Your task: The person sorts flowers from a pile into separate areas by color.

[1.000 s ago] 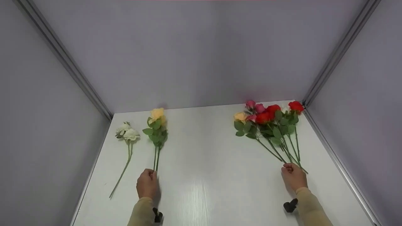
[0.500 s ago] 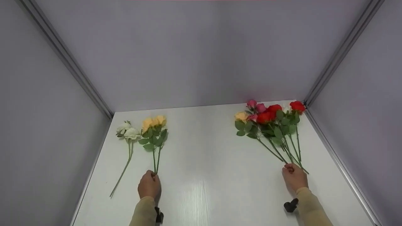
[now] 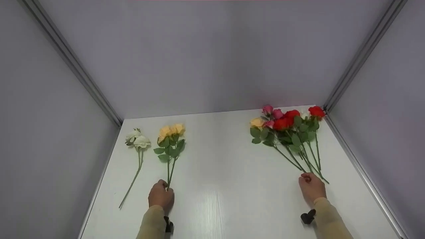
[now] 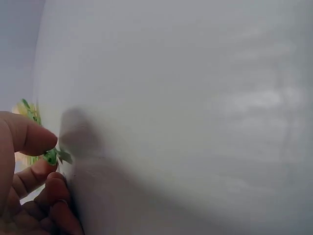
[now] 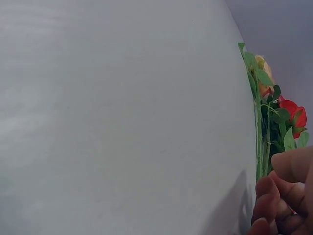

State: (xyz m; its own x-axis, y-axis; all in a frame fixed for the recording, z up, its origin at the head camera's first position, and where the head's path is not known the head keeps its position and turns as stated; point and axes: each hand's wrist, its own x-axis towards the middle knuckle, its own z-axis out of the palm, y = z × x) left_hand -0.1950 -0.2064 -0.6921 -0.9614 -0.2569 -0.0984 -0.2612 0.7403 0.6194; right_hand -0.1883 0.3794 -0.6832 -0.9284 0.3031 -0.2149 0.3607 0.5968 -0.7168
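My left hand (image 3: 161, 194) pinches the lower stems of a few yellow roses (image 3: 171, 132). In the left wrist view, a green stem end (image 4: 51, 156) pokes out between the thumb and finger. Left of them, white flowers (image 3: 137, 139) lie on the table with long bare stems. My right hand (image 3: 312, 187), fingers curled, pinches a rose stem at the lower end of a mixed bunch. In that bunch are red roses (image 3: 287, 121), pink roses (image 3: 272, 112), a yellow rose (image 3: 256, 122) and a white flower partly hidden behind leaves. Its stems (image 5: 260, 142) run down to the right fingers.
The white table (image 3: 215, 166) meets a grey back wall (image 3: 212, 59) and panels on both sides. A metal rail (image 3: 362, 176) runs along the right edge. Black camera mounts (image 3: 308, 216) sit at both wrists.
My left hand has drawn slightly toward me and right with the yellow roses, whose heads have fanned apart. My right hand and its bunch stay in nearly the same place.
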